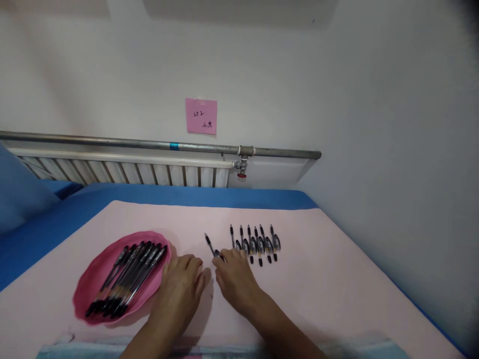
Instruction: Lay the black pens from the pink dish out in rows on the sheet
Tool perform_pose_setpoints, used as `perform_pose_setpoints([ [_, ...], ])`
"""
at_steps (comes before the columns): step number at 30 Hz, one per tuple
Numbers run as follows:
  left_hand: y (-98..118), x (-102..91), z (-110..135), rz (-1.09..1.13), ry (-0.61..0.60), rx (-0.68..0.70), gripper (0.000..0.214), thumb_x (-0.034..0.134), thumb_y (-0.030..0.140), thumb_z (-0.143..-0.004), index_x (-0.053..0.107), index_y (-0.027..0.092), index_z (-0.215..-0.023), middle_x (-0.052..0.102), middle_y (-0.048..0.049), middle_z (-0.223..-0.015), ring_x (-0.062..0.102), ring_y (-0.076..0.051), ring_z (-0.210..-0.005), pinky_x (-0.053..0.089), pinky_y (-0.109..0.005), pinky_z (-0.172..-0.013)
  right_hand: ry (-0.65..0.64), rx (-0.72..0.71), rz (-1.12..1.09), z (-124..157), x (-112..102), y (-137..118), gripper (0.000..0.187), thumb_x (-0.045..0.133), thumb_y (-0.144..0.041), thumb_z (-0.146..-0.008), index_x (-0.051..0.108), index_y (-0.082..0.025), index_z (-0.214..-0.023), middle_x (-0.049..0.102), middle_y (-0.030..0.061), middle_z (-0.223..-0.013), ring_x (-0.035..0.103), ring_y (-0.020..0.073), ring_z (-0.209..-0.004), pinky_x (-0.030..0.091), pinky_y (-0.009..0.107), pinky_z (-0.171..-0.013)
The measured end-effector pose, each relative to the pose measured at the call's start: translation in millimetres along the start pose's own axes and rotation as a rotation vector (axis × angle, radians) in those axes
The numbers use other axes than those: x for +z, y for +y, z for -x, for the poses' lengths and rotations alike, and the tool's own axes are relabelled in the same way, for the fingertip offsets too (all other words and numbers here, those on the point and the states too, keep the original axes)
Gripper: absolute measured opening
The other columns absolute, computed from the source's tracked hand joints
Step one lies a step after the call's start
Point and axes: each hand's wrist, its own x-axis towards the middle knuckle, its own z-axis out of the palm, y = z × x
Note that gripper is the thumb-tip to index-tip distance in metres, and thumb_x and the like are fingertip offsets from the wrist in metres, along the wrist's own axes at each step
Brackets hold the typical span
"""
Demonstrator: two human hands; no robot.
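My right hand [234,279] rests on the pink cloth with its fingers closed on a black pen [209,244], whose tip points away from me. Just right of it lies a neat row of several black pens [256,243] with their caps beside them. My left hand [181,286] lies knuckles up on the cloth next to the right hand, fingers curled down, and I cannot see anything in it. Left of that hand, a pink oval tray [90,286] holds several capped black pens [129,276] side by side.
The pink cloth [337,279] covers a blue bed [194,195]. A white radiator [123,172] and a metal pipe [160,145] run along the wall behind. A pink note [201,115] is stuck on the wall. A blue pillow [18,189] sits far left.
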Motion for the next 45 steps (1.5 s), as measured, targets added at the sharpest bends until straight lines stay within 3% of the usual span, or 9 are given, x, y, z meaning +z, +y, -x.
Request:
perform_pose_setpoints([
  [5, 1.9, 0.5, -0.6, 0.086, -0.122, -0.069, 0.023, 0.037, 0.021, -0.089, 0.06, 0.018, -0.084, 0.062, -0.0072, -0.089, 0.056, -0.021, -0.083, 0.04, -0.031, -0.074, -0.013, -0.053, -0.144, 5.6, 0.1, -11.2, 0.014, 0.046, -0.016, -0.085, 0.058, -0.021, -0.091, 0.057, 0.0038, -0.091, 0.05, 0.0178, -0.086, 0.034, 0.031, -0.08],
  [10, 5.7, 7.5, -4.7, 0.056, -0.224, -0.134, 0.026, 0.037, 0.019, -0.089, 0.06, 0.021, -0.102, 0.062, -0.0065, -0.093, 0.058, -0.019, -0.087, 0.04, -0.027, -0.072, 0.017, 0.092, -0.258, 2.5, 3.0, -3.9, 0.019, 0.04, -0.015, -0.088, 0.056, -0.02, -0.097, 0.059, 0.0048, -0.093, 0.054, 0.0154, -0.083, 0.038, 0.025, -0.072],
  [22, -1.3, 22.7, -19.7, -0.044, -0.198, -0.255, 0.027, 0.036, 0.028, -0.089, 0.06, 0.016, -0.089, 0.06, -0.0104, -0.093, 0.061, -0.021, -0.079, 0.04, -0.029, -0.065, -0.035, 0.142, -0.174, 0.7, 8.1, -2.6, 0.017, 0.044, -0.017, -0.082, 0.056, -0.02, -0.095, 0.059, 0.0047, -0.09, 0.057, 0.017, -0.08, 0.038, 0.025, -0.067],
  [26, -4.3, 26.1, -16.4, -0.026, -0.152, -0.315, 0.029, 0.032, 0.024, -0.09, 0.057, 0.012, -0.095, 0.062, -0.0148, -0.088, 0.062, -0.024, -0.076, 0.04, -0.031, -0.064, -0.079, 0.168, -0.086, 4.2, 2.4, -3.8, 0.017, 0.045, -0.012, -0.076, 0.056, -0.018, -0.087, 0.062, 0.0066, -0.086, 0.057, 0.0198, -0.079, 0.037, 0.028, -0.064],
  [30, -8.2, 21.9, -11.8, 0.094, -0.14, -0.333, 0.028, 0.042, 0.017, -0.082, 0.055, 0.011, -0.106, 0.065, -0.0119, -0.08, 0.062, -0.022, -0.073, 0.041, -0.03, -0.065, -0.109, 0.192, -0.072, 7.0, -3.7, -1.2, 0.018, 0.046, -0.008, -0.071, 0.058, -0.017, -0.081, 0.063, 0.0087, -0.084, 0.058, 0.0217, -0.076, 0.037, 0.03, -0.063],
  [34, -8.1, 14.1, -8.2, 0.286, -0.116, -0.321, 0.034, 0.04, 0.017, -0.08, 0.052, 0.012, -0.112, 0.063, -0.0059, -0.079, 0.06, -0.018, -0.069, 0.042, -0.026, -0.063, 0.033, 0.355, -0.428, 0.1, -12.3, 10.8, 0.01, 0.049, -0.013, -0.069, 0.057, -0.017, -0.073, 0.061, 0.0055, -0.075, 0.056, 0.0171, -0.068, 0.037, 0.026, -0.058],
  [37, -3.3, 10.0, -5.4, 0.515, -0.11, -0.334, 0.031, 0.033, 0.026, -0.083, 0.056, 0.015, -0.101, 0.055, 0.0021, -0.063, 0.05, -0.013, -0.05, 0.036, -0.022, -0.047, 0.18, 0.564, -0.962, -7.6, -21.5, 19.7, 0.001, 0.05, -0.019, -0.07, 0.051, -0.018, -0.069, 0.054, -0.0012, -0.06, 0.049, 0.0109, -0.05, 0.033, 0.022, -0.046],
  [40, 2.6, 7.4, -3.0, 0.843, -0.126, -0.379, 0.025, 0.04, 0.034, -0.08, 0.057, 0.018, -0.088, 0.043, 0.0069, -0.054, 0.04, -0.011, -0.045, 0.028, -0.02, -0.043, 0.303, 0.7, -1.472, -11.9, -28.1, 24.0, 0.015, 0.055, -0.028, -0.069, 0.043, -0.02, -0.066, 0.05, -0.0053, -0.053, 0.042, 0.0075, -0.039, 0.026, 0.019, -0.037],
  [45, 8.6, 5.6, -1.7, 0.97, -0.215, -0.4, 0.023, 0.046, 0.041, -0.076, 0.054, 0.019, -0.073, 0.039, 0.0079, -0.051, 0.036, -0.01, -0.046, 0.024, -0.02, -0.044, 0.403, 0.723, -1.72, -13.6, -27.7, 22.7, 0.025, 0.062, -0.031, -0.066, 0.039, -0.021, -0.065, 0.053, -0.0047, -0.056, 0.047, 0.0071, -0.044, 0.033, 0.018, -0.04],
])
